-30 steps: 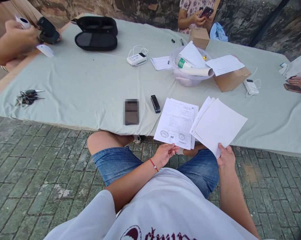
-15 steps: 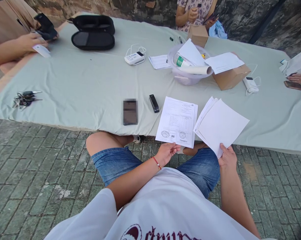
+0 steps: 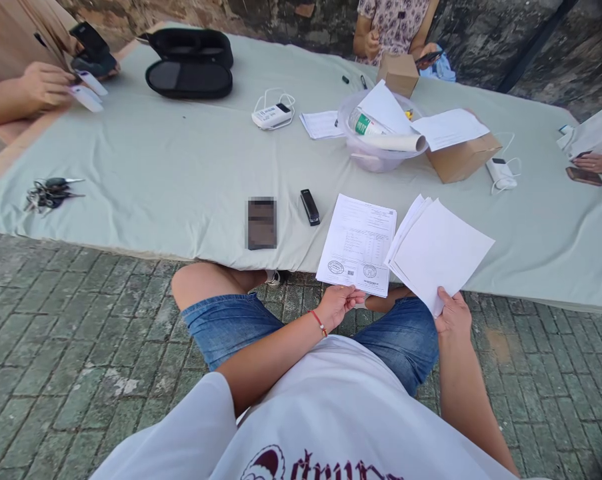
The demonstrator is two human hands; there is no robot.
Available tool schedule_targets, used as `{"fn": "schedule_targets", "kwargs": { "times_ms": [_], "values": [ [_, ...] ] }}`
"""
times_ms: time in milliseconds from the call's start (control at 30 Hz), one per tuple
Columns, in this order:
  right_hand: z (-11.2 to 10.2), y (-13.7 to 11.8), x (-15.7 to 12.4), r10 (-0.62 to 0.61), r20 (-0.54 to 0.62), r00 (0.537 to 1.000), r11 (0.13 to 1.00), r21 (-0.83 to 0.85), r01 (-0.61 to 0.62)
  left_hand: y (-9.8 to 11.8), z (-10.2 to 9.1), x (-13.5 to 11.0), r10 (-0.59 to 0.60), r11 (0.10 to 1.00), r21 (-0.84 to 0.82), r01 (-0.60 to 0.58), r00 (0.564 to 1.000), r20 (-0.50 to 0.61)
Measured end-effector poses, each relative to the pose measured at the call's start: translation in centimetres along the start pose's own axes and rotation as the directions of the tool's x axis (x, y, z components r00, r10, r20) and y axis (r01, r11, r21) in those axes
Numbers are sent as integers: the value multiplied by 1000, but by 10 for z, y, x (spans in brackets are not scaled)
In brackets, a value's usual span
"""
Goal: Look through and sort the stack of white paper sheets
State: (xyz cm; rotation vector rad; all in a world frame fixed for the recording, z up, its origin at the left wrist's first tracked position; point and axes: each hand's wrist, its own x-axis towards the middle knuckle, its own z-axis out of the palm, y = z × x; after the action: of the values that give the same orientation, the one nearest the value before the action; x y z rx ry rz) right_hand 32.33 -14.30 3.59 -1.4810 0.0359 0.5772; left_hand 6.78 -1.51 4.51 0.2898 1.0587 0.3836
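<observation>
My left hand [image 3: 341,303] pinches the bottom edge of a printed form [image 3: 358,243] with two round stamps, held over the near edge of the cloth-covered table [image 3: 181,173]. My right hand [image 3: 451,312] grips the lower corner of a fanned stack of blank white sheets [image 3: 433,250], just right of the form and overlapping its edge. Both hands hover above my knees in denim shorts. A red string circles my left wrist.
On the table lie a phone [image 3: 261,223], a small black stapler [image 3: 310,207], keys [image 3: 48,193], a black case [image 3: 191,63], a white device [image 3: 271,115], a clear bowl with papers [image 3: 378,137] and cardboard boxes [image 3: 463,157]. Other people's hands are at the far left, back and right edge.
The printed form has shifted slightly right, closer to the blank stack. The person at the far left has rested their hand by the white objects. The person at the back lowered their phone.
</observation>
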Motion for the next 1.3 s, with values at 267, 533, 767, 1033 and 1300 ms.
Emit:
{"fn": "schedule_targets", "kwargs": {
  "times_ms": [267,533,767,1033,1300],
  "values": [
    [5,2,-1,-8,16,1000,1000,-11,8,6,2,-6,-42,997,59,41,999,9],
    [1,13,-6,87,161,983,991,-119,-68,18,-35,-31,-172,939,314,137,982,84],
    [25,11,-30,144,330,933,975,-207,-77,24,-36,-35,91,955,271,-116,991,102],
    [34,13,-40,198,390,899,956,-279,-89,22,-34,-22,398,850,372,-374,917,13],
    [20,21,-23,228,373,900,931,-353,-90,20,-39,-19,292,926,266,-267,955,-58]
  ]
}}
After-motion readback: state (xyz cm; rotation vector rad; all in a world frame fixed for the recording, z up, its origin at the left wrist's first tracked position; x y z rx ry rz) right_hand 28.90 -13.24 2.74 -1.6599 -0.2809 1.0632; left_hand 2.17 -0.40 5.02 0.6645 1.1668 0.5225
